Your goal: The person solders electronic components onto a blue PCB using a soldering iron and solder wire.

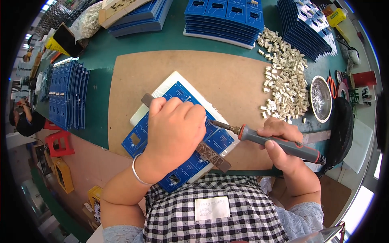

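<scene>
Clasping soldering iron (254, 135); right grip (285, 131) closed

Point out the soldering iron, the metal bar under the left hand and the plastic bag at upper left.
Soldering iron (254, 135), head view: grey handle, near its front.
Metal bar (213, 156), head view: lower-right part.
Plastic bag (86, 22), head view: middle of its side.

Handwritten faintly across the white rectangular patch (212, 208) on the black-and-white checked cloth apron (174, 220) and printed in fine white on the blue rectangular circuit board (219, 137), but too blurred or small to read.
</scene>
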Tool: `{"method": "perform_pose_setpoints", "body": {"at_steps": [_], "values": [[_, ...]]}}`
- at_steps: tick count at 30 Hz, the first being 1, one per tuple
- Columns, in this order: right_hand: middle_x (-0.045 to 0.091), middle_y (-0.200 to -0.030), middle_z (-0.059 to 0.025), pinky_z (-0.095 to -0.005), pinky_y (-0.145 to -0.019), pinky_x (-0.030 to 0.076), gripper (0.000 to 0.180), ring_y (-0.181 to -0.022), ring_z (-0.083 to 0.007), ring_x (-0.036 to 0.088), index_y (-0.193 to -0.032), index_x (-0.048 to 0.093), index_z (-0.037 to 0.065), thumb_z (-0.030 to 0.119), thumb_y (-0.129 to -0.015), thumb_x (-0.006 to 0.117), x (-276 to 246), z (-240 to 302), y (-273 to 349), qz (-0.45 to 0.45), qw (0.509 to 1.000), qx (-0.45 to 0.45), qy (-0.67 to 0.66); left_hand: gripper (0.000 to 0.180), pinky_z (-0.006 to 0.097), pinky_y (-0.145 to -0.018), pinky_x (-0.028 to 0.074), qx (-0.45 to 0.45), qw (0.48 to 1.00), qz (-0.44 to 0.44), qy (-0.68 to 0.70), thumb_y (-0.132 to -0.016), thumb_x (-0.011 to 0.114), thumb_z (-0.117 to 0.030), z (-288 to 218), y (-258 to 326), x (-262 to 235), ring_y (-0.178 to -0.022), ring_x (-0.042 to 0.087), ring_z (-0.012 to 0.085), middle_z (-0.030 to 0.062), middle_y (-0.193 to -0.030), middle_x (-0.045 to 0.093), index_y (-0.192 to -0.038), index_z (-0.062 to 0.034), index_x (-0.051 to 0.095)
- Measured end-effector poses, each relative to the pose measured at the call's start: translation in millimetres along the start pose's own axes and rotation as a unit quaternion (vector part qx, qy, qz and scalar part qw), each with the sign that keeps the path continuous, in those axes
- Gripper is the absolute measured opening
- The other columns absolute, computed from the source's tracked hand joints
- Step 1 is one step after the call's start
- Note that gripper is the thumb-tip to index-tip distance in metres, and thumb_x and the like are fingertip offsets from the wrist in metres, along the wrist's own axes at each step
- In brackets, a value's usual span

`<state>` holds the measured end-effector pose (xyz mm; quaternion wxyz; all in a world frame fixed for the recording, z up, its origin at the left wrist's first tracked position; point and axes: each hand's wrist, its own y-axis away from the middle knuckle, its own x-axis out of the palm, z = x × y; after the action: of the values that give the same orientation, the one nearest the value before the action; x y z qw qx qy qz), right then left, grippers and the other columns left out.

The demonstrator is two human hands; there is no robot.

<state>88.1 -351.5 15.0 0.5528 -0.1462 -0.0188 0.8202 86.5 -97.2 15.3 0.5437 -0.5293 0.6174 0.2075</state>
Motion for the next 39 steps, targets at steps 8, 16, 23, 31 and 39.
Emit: {"method": "perform_pose_setpoints", "body": {"at_steps": [8,16,23,31,39], "values": [[0.062,-0.067,-0.0095,-0.0312,-0.052,0.039,0.022,-0.055,-0.0190,0.052,-0.087,0.066,-0.001,0.018,-0.077,0.065,-10.7,4.0,8.7,-0.002,1.000,-0.023,0.009,0.014,0.034,-0.073,0.031,-0.032,0.999,-0.009,0.011,-0.072,0.069,-0.003,-11.8,6.7,-27.8,-0.062,0.050,0.0164,-0.0029,-0.061,0.051,-0.082,-0.0115,0.062],[0.059,-0.065,-0.0095,-0.0303,-0.054,0.040,0.021,-0.057,-0.0187,0.053,-0.089,0.065,-0.001,0.017,-0.078,0.065,-6.6,2.2,21.5,-0.020,0.999,-0.024,-0.007,0.015,0.036,-0.076,0.031,-0.027,0.998,0.002,0.060,-0.070,0.068,-0.005,-15.1,18.0,-9.0,-0.070,0.051,0.0188,-0.0016,-0.068,0.051,-0.075,-0.0118,0.056],[0.059,-0.065,-0.0097,-0.0305,-0.054,0.041,0.020,-0.057,-0.0191,0.054,-0.090,0.065,-0.001,0.015,-0.079,0.065,-2.3,0.4,21.3,-0.009,1.000,-0.017,-0.017,0.016,0.037,-0.078,0.028,-0.009,1.000,0.012,0.002,-0.067,0.070,-0.007,-18.2,15.6,-5.5,-0.079,0.050,0.0196,-0.0009,-0.076,0.053,-0.072,-0.0129,0.056],[0.060,-0.066,-0.0098,-0.0297,-0.054,0.042,0.020,-0.058,-0.0191,0.056,-0.091,0.066,-0.001,0.014,-0.079,0.066,-2.0,0.7,18.1,0.003,1.000,-0.012,-0.017,0.017,0.037,-0.076,0.027,-0.002,1.000,0.023,0.010,-0.067,0.070,-0.007,-18.2,11.8,-3.7,-0.077,0.049,0.0191,-0.0014,-0.073,0.051,-0.070,-0.0130,0.054],[0.061,-0.067,-0.0103,-0.0301,-0.053,0.043,0.020,-0.058,-0.0196,0.057,-0.091,0.066,-0.001,0.014,-0.078,0.066,-0.7,-0.6,14.2,0.008,1.000,-0.015,-0.016,0.017,0.036,-0.075,0.027,-0.004,0.999,0.033,-0.023,-0.066,0.069,-0.007,-15.0,6.4,-1.1,-0.073,0.049,0.0188,-0.0012,-0.070,0.051,-0.070,-0.0132,0.054]]}}
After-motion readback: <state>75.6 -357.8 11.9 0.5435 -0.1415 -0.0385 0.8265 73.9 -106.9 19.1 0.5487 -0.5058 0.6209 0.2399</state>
